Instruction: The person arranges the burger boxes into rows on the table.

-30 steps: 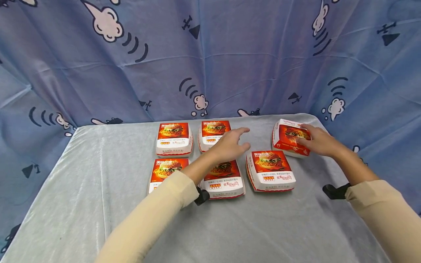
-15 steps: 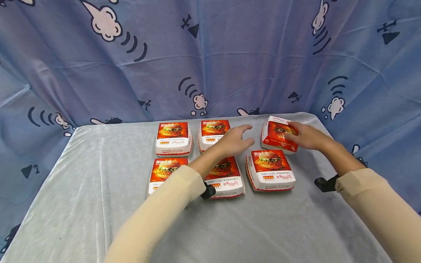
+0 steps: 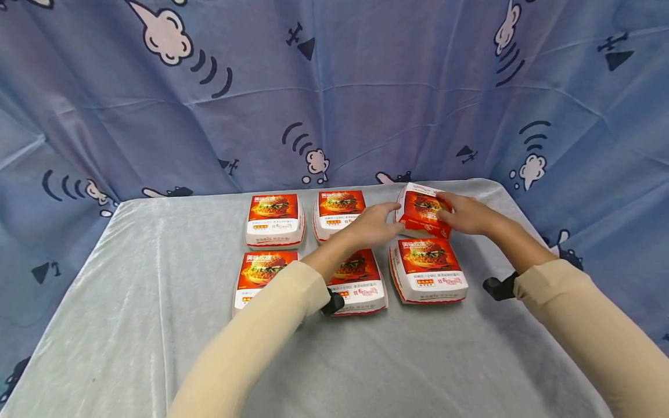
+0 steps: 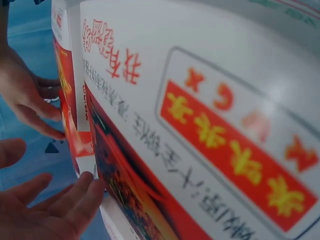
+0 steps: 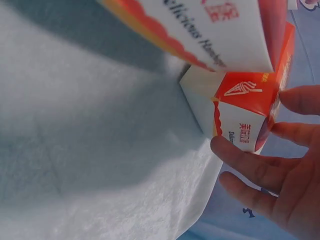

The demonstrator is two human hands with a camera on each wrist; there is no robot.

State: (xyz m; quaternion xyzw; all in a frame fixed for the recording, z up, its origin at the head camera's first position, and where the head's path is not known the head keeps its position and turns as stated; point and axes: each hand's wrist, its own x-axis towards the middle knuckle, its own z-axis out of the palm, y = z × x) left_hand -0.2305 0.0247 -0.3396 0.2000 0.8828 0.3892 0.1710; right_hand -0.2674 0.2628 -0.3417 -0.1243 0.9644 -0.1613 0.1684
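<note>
My right hand [image 3: 467, 213] grips the right edge of a red and white burger box [image 3: 424, 203] at the back right, its far side raised a little. In the right wrist view, the thumb lies along the top and fingers [image 5: 245, 157] reach down the side of that box [image 5: 242, 95]. At its left side is my left hand [image 3: 373, 225], fingers extended, fingertips right at the box's edge. Just in front sits another burger box [image 3: 431, 270]. My left forearm passes over a front middle box [image 3: 360, 284] and partly hides it.
More matching boxes stand to the left: a back middle box [image 3: 337, 210], a back left box [image 3: 274, 220] and a front left box [image 3: 263, 276]. A grey cloth [image 3: 130, 302] covers the table. A blue patterned curtain [image 3: 366, 116] hangs directly behind it.
My right hand has slid the burger box leftward along the back, toward my left hand and the back middle box. My left hand has shifted slightly right and now meets the box's left side.
</note>
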